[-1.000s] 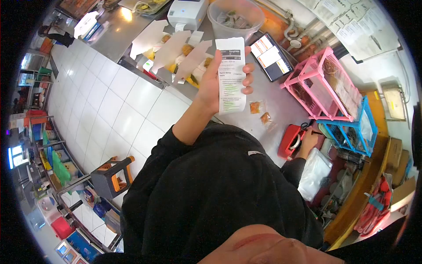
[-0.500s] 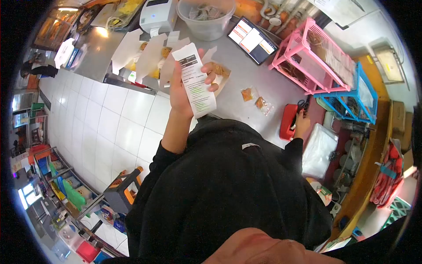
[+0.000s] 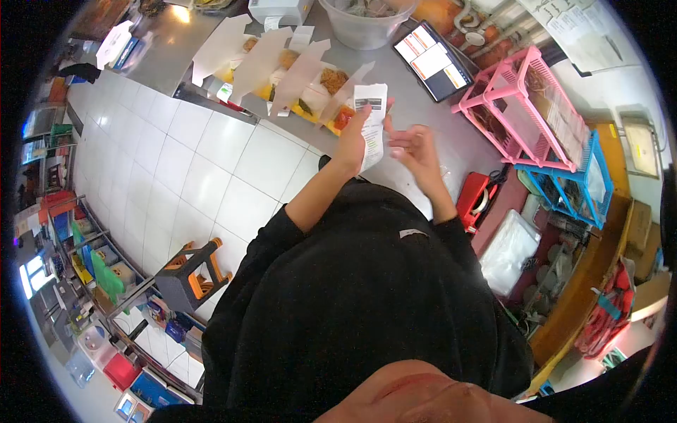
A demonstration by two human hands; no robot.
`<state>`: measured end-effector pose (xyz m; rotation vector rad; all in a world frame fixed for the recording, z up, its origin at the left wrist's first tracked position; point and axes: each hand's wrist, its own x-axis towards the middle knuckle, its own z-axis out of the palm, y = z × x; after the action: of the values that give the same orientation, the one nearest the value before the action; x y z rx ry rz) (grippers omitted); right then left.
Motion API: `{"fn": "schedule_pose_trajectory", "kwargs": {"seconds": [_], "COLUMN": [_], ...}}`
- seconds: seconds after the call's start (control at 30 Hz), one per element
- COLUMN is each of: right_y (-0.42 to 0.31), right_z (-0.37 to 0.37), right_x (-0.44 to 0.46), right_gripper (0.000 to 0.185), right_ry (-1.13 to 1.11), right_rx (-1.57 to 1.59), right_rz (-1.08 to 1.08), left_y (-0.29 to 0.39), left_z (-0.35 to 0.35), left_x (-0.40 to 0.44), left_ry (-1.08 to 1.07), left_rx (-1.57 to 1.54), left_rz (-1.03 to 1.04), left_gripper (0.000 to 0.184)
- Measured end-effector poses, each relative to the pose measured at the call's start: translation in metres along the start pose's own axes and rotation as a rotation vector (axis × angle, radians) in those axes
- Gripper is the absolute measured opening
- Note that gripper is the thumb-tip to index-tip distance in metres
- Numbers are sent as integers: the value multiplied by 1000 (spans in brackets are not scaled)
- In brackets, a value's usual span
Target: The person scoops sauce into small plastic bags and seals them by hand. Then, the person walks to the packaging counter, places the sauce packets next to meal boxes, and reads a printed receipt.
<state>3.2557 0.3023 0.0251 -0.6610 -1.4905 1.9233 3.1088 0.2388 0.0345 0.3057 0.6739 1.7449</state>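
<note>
My left hand (image 3: 352, 143) holds a long printed receipt (image 3: 374, 125) upright over the steel counter's front edge, thumb across its face. Just right of the paper is my right hand (image 3: 419, 156), its fingers partly curled and somewhat blurred; whether anything small is between them cannot be made out. Behind my left hand, several open paper food boxes (image 3: 290, 86) with fried food stand in a row. A red tape dispenser (image 3: 474, 200) sits to the right of my right hand, with dark-handled scissors (image 3: 496, 176) beside it.
A tablet (image 3: 432, 62) lies at the back of the counter, near a clear plastic tub (image 3: 367, 28) and a white printer (image 3: 281, 10). Pink (image 3: 525, 113) and blue racks (image 3: 575, 180) stand at right, above a stack of plastic bags (image 3: 510, 254). A dark step stool (image 3: 189, 276) is on the floor.
My right hand has left the scissors by the tape dispenser and come over beside the receipt. My left hand still holds the receipt, now turned more edge-on. The camera view has shifted.
</note>
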Motion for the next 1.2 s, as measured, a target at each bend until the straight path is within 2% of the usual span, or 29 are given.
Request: {"fn": "schedule_pose_trajectory", "kwargs": {"seconds": [0.03,0.1,0.13,0.17,0.23,0.3,0.33,0.4,0.43,0.47,0.5,0.57,0.63,0.67,0.7,0.77,0.83,0.9,0.97,1.03,1.07,1.13,1.2], "right_y": [7,28,37,43,52,79,99,138,151,156,156,174,190,193,195,197,196,196,213,212,203,171,160], "right_z": [3,9,9,6,-8,-20,-34,-49,-54,-59,-57,-61,-61,-57,-51,-40,-32,-26,-37,-41,-43,-37,-43], "right_x": [3,16,17,16,15,9,4,-3,-8,-10,-11,-11,-11,-8,-5,4,11,20,29,33,35,34,26], "right_gripper": [33,29,20,20,9,3,6,10,12,14,18,21,24,24,25,24,23,26,28,30,34,45,48], "right_ry": [-3,-113,-60,-97,-95,51,108,138,207,278,237,120,99,57,19,39,75,17,114,204,181,137,215], "right_rx": [-3,-108,-119,-121,-364,-494,-607,-732,-711,-695,-823,-864,-829,-858,-884,-835,-782,-750,-668,-576,-849,-1321,-1405], "right_rz": [4,177,195,200,299,269,246,214,262,310,422,437,433,462,491,561,625,487,462,431,306,53,56], "left_y": [-8,-20,-25,-30,-39,-53,-48,-37,-41,-55,-65,-69,-67,-64,-60,-52,-46,-40,-43,-56,-67,-87,-70], "left_z": [-8,-25,-36,-47,-83,-105,-105,-107,-123,-144,-159,-167,-173,-175,-175,-171,-164,-154,-149,-154,-159,-163,-143], "left_x": [3,4,6,7,11,7,-2,-16,-15,-13,-12,-8,0,5,10,17,22,25,26,27,26,20,2], "left_ry": [-57,22,95,177,168,303,337,206,239,110,-27,4,-31,32,34,94,35,-47,-70,-137,-146,-58,-109], "left_rx": [-42,-8,174,354,783,1439,1434,1861,1842,2010,2170,2147,2147,2120,2109,2131,2022,1939,1976,2124,2131,1955,1878], "left_rz": [-59,-67,-27,9,141,457,465,128,129,226,325,326,424,562,560,684,625,555,550,393,399,382,310], "left_gripper": [44,49,50,50,47,41,41,35,35,28,22,17,12,11,11,11,11,11,12,12,12,17,22]}}
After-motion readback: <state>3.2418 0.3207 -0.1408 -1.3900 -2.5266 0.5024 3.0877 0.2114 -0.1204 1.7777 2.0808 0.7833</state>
